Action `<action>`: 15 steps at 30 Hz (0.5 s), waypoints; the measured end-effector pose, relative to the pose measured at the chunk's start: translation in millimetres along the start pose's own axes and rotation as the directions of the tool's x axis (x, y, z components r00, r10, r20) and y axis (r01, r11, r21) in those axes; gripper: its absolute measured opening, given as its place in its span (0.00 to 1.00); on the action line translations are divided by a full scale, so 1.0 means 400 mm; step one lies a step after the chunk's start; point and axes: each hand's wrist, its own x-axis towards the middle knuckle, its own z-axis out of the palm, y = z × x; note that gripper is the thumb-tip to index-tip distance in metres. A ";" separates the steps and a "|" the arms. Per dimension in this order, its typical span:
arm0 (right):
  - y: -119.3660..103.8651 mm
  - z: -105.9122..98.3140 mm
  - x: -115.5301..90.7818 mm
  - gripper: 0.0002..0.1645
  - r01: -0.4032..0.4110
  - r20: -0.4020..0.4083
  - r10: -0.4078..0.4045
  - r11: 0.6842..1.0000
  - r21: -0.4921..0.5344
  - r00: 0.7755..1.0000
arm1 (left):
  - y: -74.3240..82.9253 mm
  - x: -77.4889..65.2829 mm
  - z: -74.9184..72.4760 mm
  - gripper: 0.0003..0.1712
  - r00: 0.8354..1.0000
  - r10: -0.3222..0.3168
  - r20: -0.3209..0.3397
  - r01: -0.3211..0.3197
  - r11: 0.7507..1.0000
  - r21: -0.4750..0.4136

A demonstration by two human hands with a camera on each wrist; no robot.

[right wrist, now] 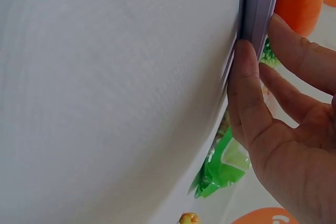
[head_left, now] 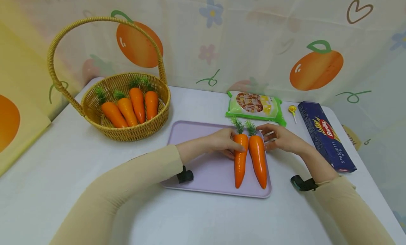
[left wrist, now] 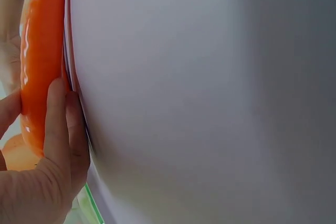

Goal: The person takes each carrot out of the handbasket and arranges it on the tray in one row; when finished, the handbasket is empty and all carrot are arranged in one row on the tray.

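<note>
Two orange toy carrots with green leafy tops lie side by side at the right end of a lilac tray (head_left: 206,176). My left hand (head_left: 223,141) holds the left carrot (head_left: 240,169), thumb across its front and fingers behind. In the left wrist view, the fingers wrap that carrot (left wrist: 42,51) near its thick end. Beside the right carrot (head_left: 258,160), my right hand (head_left: 280,137) has its fingers loosely extended at the tray's right edge. The right wrist view shows the right fingertips (right wrist: 245,51) at the tray rim (right wrist: 257,9), the thumb near the orange carrot.
A wicker basket (head_left: 127,135) with a tall handle holds several carrots (head_left: 125,109) at the back left. Behind the tray lies a green snack packet (head_left: 255,105). A yellow lollipop (head_left: 292,109) and a blue spaghetti box (head_left: 326,135) are at the right.
</note>
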 end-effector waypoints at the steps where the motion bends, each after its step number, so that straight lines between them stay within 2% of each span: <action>1: -0.001 0.000 0.000 0.40 -0.001 -0.001 0.001 1.000 -0.001 1.000 | 0.000 0.000 0.000 0.31 1.000 0.001 -0.005 -0.001 1.000 0.006; 5: -0.003 -0.001 0.001 0.40 0.000 -0.003 0.000 1.000 -0.007 1.000 | 0.001 0.000 -0.001 0.35 1.000 0.008 -0.023 -0.007 0.999 0.039; 11: -0.004 0.000 -0.001 0.40 0.001 -0.002 -0.001 1.000 -0.001 1.000 | -0.001 0.000 0.002 0.29 0.999 0.028 -0.027 -0.025 0.993 0.116; 15: -0.005 0.001 -0.003 0.39 0.000 -0.001 0.000 1.000 0.004 1.000 | -0.001 -0.002 0.004 0.28 0.999 0.023 -0.033 -0.019 0.995 0.097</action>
